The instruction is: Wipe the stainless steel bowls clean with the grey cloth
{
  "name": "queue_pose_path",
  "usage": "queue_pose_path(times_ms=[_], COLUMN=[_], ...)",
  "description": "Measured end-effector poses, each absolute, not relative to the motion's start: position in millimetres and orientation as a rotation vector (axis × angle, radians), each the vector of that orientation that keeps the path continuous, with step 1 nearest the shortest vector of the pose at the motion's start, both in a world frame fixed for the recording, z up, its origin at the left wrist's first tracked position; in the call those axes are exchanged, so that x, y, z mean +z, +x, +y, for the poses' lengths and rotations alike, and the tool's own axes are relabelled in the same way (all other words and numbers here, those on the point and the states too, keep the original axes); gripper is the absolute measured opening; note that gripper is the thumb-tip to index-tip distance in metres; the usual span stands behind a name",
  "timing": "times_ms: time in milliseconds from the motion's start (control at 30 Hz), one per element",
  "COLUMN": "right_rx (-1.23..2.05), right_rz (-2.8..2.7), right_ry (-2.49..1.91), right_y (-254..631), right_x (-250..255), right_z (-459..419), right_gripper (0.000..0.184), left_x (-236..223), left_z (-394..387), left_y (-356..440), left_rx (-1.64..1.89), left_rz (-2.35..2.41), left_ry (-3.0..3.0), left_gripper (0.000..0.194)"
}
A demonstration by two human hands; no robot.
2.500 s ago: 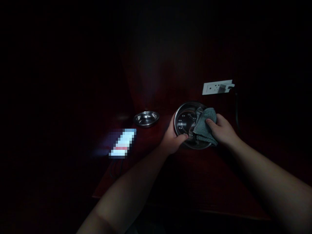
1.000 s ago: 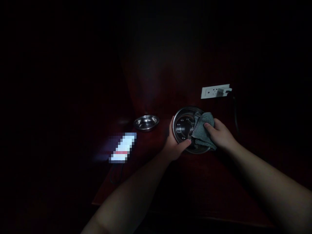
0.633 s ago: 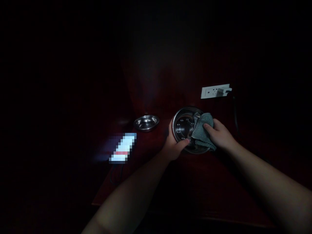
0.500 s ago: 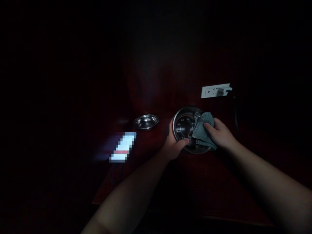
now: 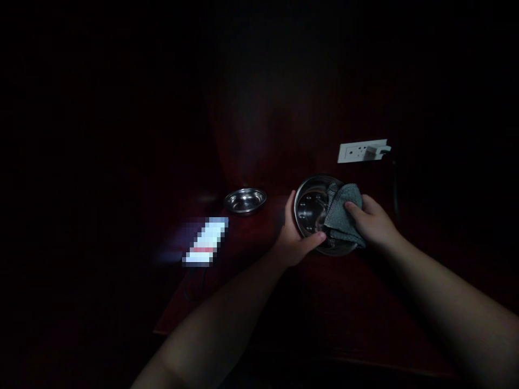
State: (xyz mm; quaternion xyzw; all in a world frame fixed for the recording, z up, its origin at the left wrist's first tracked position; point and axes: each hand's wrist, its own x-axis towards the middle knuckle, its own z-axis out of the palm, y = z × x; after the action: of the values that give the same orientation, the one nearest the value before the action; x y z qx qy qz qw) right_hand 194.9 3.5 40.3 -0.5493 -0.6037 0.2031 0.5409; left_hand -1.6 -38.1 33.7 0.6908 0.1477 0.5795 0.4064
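Note:
A round, shiny metal bowl [image 5: 310, 210] is tilted with its opening toward me. My left hand [image 5: 294, 237] grips its left side, thumb over the rim and fingers around the outside. In my right hand [image 5: 371, 221] is a folded grey-green cloth [image 5: 344, 213], draped over the bowl's right rim and partly inside it. The right thumb presses on the cloth; the other right fingers are mostly hidden behind cloth and bowl. Left of the bowl, a shallow metal dish [image 5: 245, 201] rests on the dark red table [image 5: 267, 324].
A lit, blurred-out phone-like screen [image 5: 206, 241] lies on the left, with a thin cable below it. On the wall at the right is a white socket plate [image 5: 363, 151] with a plug and a cord [image 5: 396, 189] hanging down. The surroundings are very dark.
Both hands, the bowl and the cloth have shifted slightly to the right. The hold on each stays the same. The whole view has moved a little too.

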Motion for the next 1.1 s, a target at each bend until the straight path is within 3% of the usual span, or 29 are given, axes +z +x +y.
queue_pose_path(times_ms=[1100], right_rx=[0.393], right_rz=[-1.521], right_ry=[-1.432], right_y=[199], right_x=[35], right_z=[8], right_gripper=[0.021], left_x=[34], left_z=[-31], left_y=[-9], left_rx=[1.395], left_rz=[0.374], left_ry=[1.629], left_gripper=[0.089])
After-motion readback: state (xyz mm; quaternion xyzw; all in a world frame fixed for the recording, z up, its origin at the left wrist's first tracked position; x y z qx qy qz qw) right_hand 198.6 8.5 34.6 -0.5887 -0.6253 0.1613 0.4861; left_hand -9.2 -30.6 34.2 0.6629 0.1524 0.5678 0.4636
